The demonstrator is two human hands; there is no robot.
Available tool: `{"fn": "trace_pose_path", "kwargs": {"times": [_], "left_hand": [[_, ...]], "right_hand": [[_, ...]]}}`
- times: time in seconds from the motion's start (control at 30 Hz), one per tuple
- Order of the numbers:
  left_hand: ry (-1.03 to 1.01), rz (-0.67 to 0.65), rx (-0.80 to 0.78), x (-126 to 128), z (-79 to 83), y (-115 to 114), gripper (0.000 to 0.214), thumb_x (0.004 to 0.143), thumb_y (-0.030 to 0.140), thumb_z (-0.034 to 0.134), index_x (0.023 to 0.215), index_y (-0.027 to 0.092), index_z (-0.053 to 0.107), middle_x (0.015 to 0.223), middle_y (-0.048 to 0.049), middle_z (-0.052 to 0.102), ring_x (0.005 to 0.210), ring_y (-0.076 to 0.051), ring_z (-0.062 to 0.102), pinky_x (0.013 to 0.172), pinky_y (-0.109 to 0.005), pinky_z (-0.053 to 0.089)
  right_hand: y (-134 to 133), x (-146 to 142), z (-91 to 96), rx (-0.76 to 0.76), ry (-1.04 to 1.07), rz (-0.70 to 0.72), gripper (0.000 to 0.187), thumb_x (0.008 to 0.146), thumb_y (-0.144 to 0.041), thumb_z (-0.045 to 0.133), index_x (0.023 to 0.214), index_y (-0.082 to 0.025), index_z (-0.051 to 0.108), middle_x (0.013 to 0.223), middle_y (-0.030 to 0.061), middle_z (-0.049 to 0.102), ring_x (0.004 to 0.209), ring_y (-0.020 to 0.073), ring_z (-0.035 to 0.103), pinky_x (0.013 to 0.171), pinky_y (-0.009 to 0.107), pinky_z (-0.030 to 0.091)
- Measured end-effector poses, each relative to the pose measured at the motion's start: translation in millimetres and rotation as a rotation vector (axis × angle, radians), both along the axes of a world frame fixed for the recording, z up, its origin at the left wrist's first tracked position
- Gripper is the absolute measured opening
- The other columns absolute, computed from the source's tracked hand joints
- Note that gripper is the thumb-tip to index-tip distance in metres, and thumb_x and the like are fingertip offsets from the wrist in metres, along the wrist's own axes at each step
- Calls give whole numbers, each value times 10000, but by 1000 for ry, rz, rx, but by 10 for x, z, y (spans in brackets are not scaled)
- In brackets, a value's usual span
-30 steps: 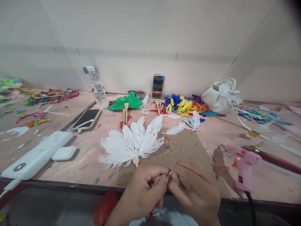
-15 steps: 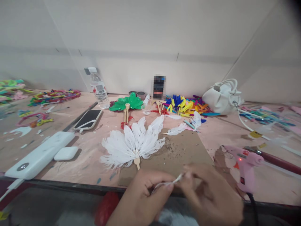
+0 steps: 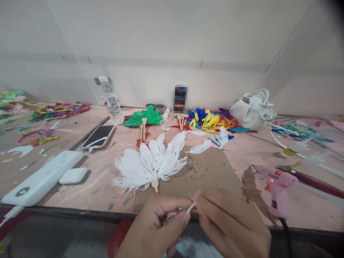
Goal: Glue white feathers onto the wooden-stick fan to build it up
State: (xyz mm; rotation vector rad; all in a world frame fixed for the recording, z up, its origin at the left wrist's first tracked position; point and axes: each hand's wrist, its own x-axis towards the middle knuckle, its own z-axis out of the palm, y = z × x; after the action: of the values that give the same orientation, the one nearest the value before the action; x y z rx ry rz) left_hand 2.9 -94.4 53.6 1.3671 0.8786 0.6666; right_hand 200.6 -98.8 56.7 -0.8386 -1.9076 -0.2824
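Note:
My left hand [image 3: 154, 224] is closed in a pinch around a white feather [image 3: 191, 206], its pale quill poking out past the thumb and forefinger. Thumb and fingertips of my right hand [image 3: 233, 218] are pressed together at the end of that quill. Most of the feather is hidden inside the left hand. Just beyond the hands, a fan of white feathers [image 3: 150, 163] with a short wooden handle [image 3: 155, 185] lies on a piece of brown cardboard [image 3: 223, 175]. Loose white feathers [image 3: 199, 147] rest by the cardboard's far edge.
A pink glue gun [image 3: 278, 190] with a lit red light lies at right, beside a red-handled tool [image 3: 319, 182]. Leftward are a power bank [image 3: 44, 177], a white case [image 3: 73, 175] and a phone [image 3: 99, 137]. Behind stand a water bottle [image 3: 111, 102], coloured feathers [image 3: 211, 120] and a white bag [image 3: 251, 111].
My right hand has moved left and turned, its fingers now together at the quill's end. The quill points more upright. The whole view has shifted slightly.

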Motion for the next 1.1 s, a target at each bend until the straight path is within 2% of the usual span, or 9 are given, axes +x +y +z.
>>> {"fn": "trace_pose_path", "kwargs": {"times": [0.23,0.37,0.47,0.53,0.6,0.77,0.87,0.97,1.1], "left_hand": [[95,-48,83,-29,51,78,399,1012,408,537,872,148,806,489,44,456,404,-87,386,412,-201,243],[128,-28,159,-18,66,101,399,1021,358,535,783,154,783,538,25,527,441,-93,397,424,-210,248],[143,-55,229,-2,56,110,402,1025,293,519,725,155,749,519,39,467,482,-99,398,466,-225,256],[128,-69,265,1,38,105,371,1017,257,518,754,157,760,545,40,467,511,-100,408,500,-228,278],[94,-69,258,-3,11,90,331,1011,250,517,874,169,807,548,46,479,490,-94,398,499,-222,294],[62,7,119,-7,-59,46,353,1020,328,526,1099,186,839,455,66,434,378,-84,350,407,-194,276],[47,-12,60,17,-56,51,366,1025,354,529,1145,194,836,469,58,450,383,-82,371,398,-182,266],[20,35,60,43,-24,71,349,1000,343,559,1133,195,845,445,61,445,369,-83,367,384,-186,246],[22,77,72,57,9,91,327,969,288,577,1133,203,847,437,66,445,365,-91,376,382,-195,250]], "right_hand": [[8,99,-130,-75,-56,51,219,1008,-81,576,1028,-167,776,944,37,818,845,147,786,794,234,629],[28,62,-145,-78,-59,63,201,960,-44,606,991,-170,759,891,39,801,787,154,766,740,253,631],[51,11,-134,-78,26,68,213,898,16,604,906,-153,734,800,43,763,710,148,728,682,253,602],[67,-5,-128,-62,88,32,214,876,25,601,847,-158,708,744,38,735,667,143,706,641,248,575],[78,1,-130,-67,119,-19,203,885,-7,607,810,-178,686,715,26,718,645,138,696,615,242,561],[49,45,-123,-47,147,-70,181,933,-39,618,900,-186,717,758,24,759,671,127,731,645,208,593],[12,49,-81,-12,96,-11,179,943,-29,632,936,-164,749,812,48,792,729,137,761,717,211,617],[-1,33,-60,-17,41,59,181,945,-13,631,969,-138,760,866,65,810,784,147,777,771,220,629],[21,25,-109,31,-10,22,168,951,-25,636,996,-134,757,859,66,811,778,164,777,760,251,647]]}}
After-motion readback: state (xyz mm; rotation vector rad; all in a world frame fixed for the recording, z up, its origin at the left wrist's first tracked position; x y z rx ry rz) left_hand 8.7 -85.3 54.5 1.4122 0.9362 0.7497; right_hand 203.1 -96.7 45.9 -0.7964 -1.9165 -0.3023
